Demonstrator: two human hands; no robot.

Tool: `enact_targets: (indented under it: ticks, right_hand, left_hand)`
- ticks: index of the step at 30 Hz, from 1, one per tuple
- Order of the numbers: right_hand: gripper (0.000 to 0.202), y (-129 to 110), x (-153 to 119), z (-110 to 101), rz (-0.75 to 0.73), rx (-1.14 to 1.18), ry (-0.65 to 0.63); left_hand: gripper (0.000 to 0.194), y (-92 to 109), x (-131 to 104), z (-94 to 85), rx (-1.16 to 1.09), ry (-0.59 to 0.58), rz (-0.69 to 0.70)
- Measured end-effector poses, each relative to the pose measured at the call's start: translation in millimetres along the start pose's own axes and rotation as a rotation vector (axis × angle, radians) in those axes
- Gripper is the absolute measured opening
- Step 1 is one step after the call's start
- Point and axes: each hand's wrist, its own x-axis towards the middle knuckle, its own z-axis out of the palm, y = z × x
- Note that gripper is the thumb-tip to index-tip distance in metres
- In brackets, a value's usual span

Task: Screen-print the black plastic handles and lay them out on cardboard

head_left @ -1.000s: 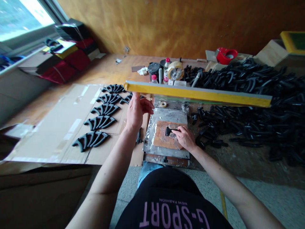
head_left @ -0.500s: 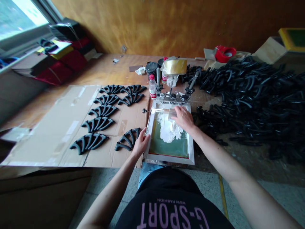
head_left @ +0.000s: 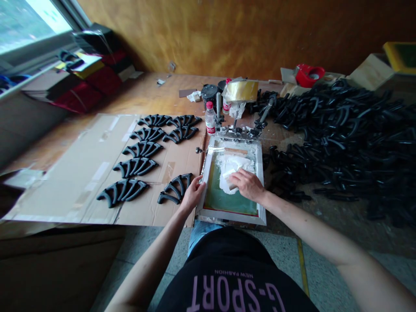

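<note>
A screen-printing frame (head_left: 262, 208) with a green mesh lies in front of me, a thick patch of white ink (head_left: 231, 167) spread over its middle. My right hand (head_left: 247, 185) is closed around a small flat squeegee (head_left: 232, 186), mostly hidden by the fingers, at the near part of the ink. My left hand (head_left: 194, 194) grips the left edge of the frame, fingers at its side. Metal hinge clamps (head_left: 238, 131) hold the frame's far end. Left of my left hand, a fan of black curved handles (head_left: 175, 189) lies on cardboard.
More black handles (head_left: 123, 192) sit in fanned groups on the cardboard sheet (head_left: 81, 169). A big heap of black handles (head_left: 341, 130) covers the right side. Behind the frame stand a red-capped bottle (head_left: 210, 120), a dark tub (head_left: 208, 92) and a tape roll (head_left: 242, 90).
My right hand has come toward me with the squeegee, from the far end of the ink to its near part. My left hand keeps its place on the frame.
</note>
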Motion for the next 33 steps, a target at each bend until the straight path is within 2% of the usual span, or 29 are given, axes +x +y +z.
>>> enact_targets:
  ticks: [4,6,8,11,13,15,17,19,20,22,24,26,28,29,31,32,33]
  right_hand:
    - [0.022,-10,-13,5,-0.063,0.054,-0.007]
    - [0.016,-6,-5,-1,0.000,0.131,0.003]
    - [0.022,5,16,-12,0.121,0.190,0.065]
    - [0.048,37,51,-32,0.343,0.181,0.186]
    - [0.054,66,61,-50,0.481,0.126,0.271]
    - [0.045,96,53,-67,0.602,0.091,0.399]
    - [0.034,119,34,-76,0.710,0.090,0.500]
    - [0.031,125,11,-69,0.771,0.103,0.497]
    - [0.030,121,1,-60,0.773,0.115,0.462]
    - [0.024,100,-13,-31,0.692,0.156,0.322]
    - [0.019,71,-20,0,0.563,0.161,0.134]
    - [0.015,46,-20,22,0.486,0.107,-0.041]
    - [0.011,28,-15,29,0.507,0.061,-0.134]
    - [0.011,21,-12,28,0.534,0.065,-0.152]
    - [0.012,3,-1,20,0.550,0.093,-0.143]
    - [0.012,-9,5,17,0.524,0.101,-0.115]
    - [0.013,-24,12,14,0.471,0.102,-0.082]
  left_hand:
    - [0.063,4,-3,-0.2,-0.023,-0.026,-0.007]
    - [0.063,9,-5,-1.5,-0.022,-0.030,-0.019]
    - [0.065,19,-9,-5.3,-0.027,-0.047,-0.035]
    - [0.070,47,-17,-15.5,-0.035,-0.066,-0.004]
    - [0.063,71,-22,-22.3,-0.050,-0.062,0.056]
    - [0.058,98,-24,-26.1,-0.110,-0.040,0.121]
    - [0.057,127,-20,-25.9,-0.223,0.016,0.218]
    - [0.055,156,-12,-22.4,-0.350,0.075,0.340]
    - [0.056,170,-6,-19.8,-0.395,0.082,0.383]
    - [0.060,193,4,-13.5,-0.448,0.063,0.411]
    - [0.063,203,9,-5.6,-0.489,0.068,0.405]
    - [0.063,195,6,4.2,-0.551,0.132,0.401]
    - [0.061,170,-6,16.4,-0.576,0.145,0.318]
    - [0.060,152,-16,23.3,-0.554,0.084,0.223]
    - [0.059,116,-40,37.8,-0.485,-0.110,-0.025]
    - [0.060,98,-51,44.5,-0.475,-0.184,-0.134]
    - [0.060,83,-61,49.9,-0.496,-0.207,-0.209]
